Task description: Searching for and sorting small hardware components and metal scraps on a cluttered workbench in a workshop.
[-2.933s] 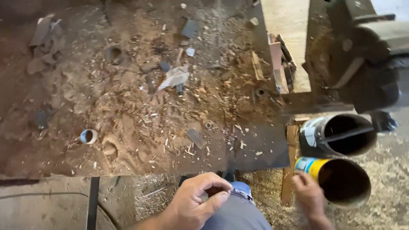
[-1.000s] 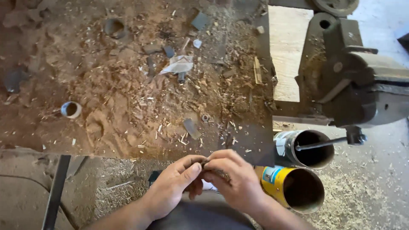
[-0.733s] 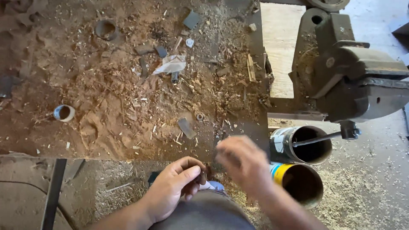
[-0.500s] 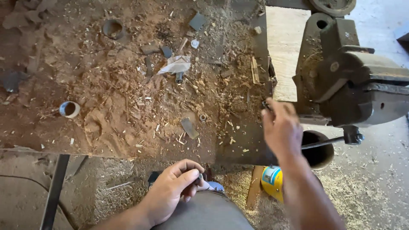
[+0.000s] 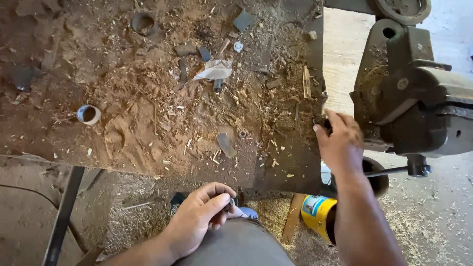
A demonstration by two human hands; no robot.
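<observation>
Single head-worn view, looking steeply down.
Close above the sawdust-strewn tabletop [image 5: 148, 123], bench vise [image 5: 419, 108] at right, own lap and floor along the lower edge.

Rusty brown workbench [image 5: 123, 123], yellow-blue can [image 5: 318, 214], dark grey vise [image 5: 419, 103]

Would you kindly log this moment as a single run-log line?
left hand: pinching small dark piece at lap | right hand: at workbench edge beside vise | cans below

vise [image 5: 419, 106] right of bench [image 5: 148, 123] | cans [image 5: 320, 216] below (on floor) — ring [image 5: 88, 114] far left
</observation>
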